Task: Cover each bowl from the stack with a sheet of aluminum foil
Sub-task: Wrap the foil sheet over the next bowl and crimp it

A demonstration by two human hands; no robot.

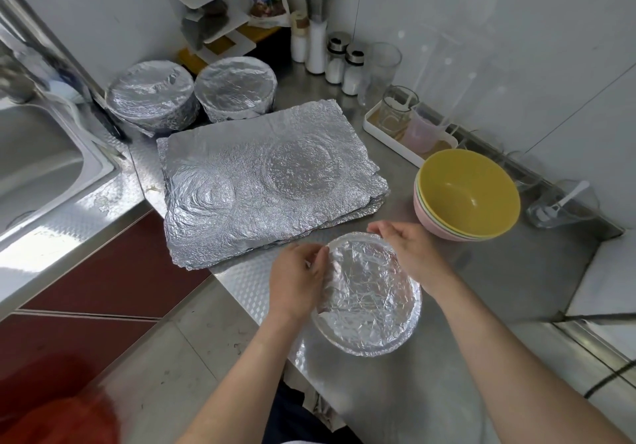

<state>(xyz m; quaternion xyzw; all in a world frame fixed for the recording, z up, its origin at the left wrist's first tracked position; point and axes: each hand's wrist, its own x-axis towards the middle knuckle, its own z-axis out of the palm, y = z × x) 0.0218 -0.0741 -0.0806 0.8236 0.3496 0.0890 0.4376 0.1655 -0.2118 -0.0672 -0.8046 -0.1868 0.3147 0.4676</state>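
Observation:
A foil-covered bowl (370,297) stands on the steel counter near its front edge. My left hand (297,276) grips its left rim, fingers curled over the foil edge. My right hand (411,249) presses the foil down along the far right rim, fingers bent around it. A stack of bare bowls (466,196), yellow on top with green and pink below, sits just right of my right hand. A pile of crinkled foil sheets (265,182) lies flat behind the bowl. Two more foil-covered bowls (151,96) (237,87) stand at the back left.
A sink (41,165) lies at the far left. Salt shakers and jars (339,58) line the back wall, with a white tray of cups (406,127) and a glass dish with a spoon (561,202) on the right. The counter drops off along its front left edge.

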